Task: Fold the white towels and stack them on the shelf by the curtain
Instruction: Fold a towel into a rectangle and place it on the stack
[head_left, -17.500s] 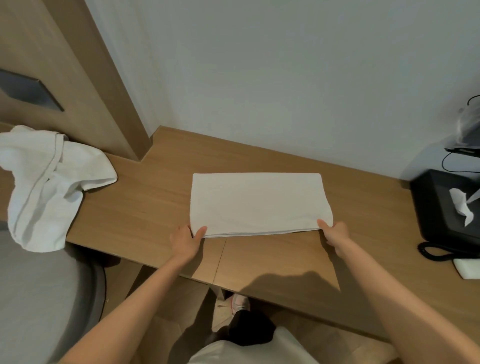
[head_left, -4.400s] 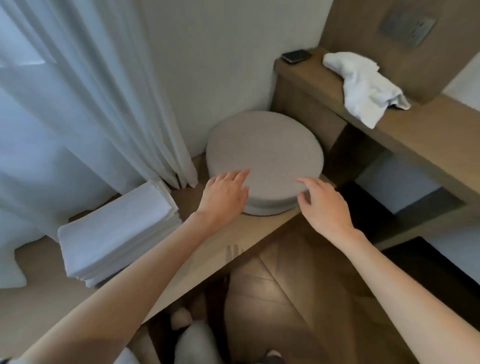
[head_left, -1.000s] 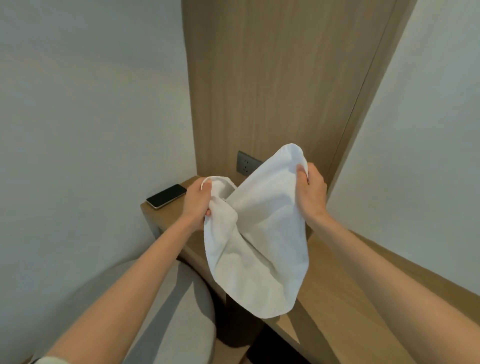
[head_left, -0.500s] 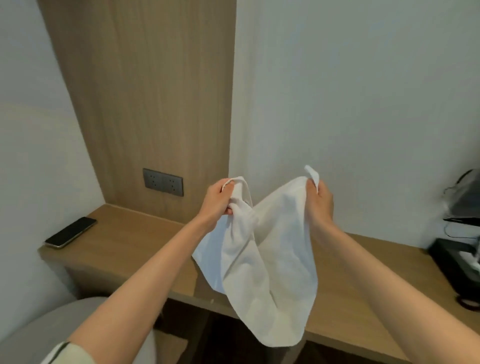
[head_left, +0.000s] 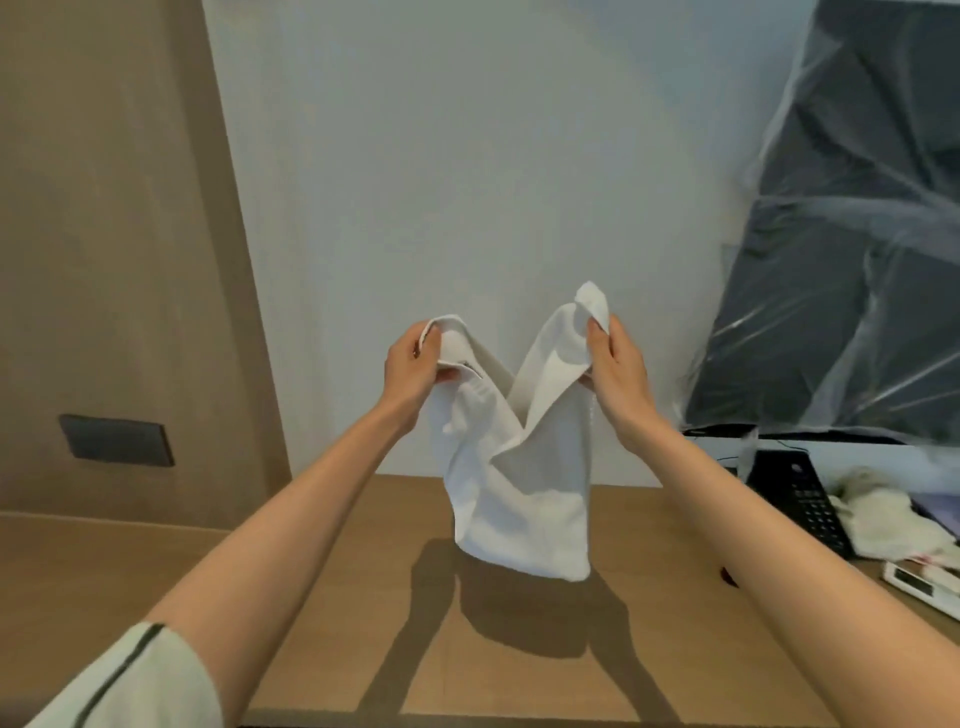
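Head view: over the last second the person has turned from the wood panel corner toward the plain wall. The white towel has come along, from hanging past the front edge to hanging over the tabletop. The left hand keeps its grip closed on a bunched corner of the hem, fingers curled round it. The right hand pinches the other upper corner, a flap of cloth standing up above the thumb. The hands are level and a little apart, so the cloth sags in a deep V between them and is not yet pulled flat. Its lower edge hangs low above its own shadow; whether it touches the wood cannot be told.

The wall socket has slid to the far left. A plastic-wrapped screen, a desk phone and a crumpled cloth now show at the right.

For the task this looks like the start of folding one more towel: it is picked up and brought over a flat surface. Spreading it and laying it down are likely next. The shelf by the curtain, which held a folded stack a few seconds ago, is out of sight.
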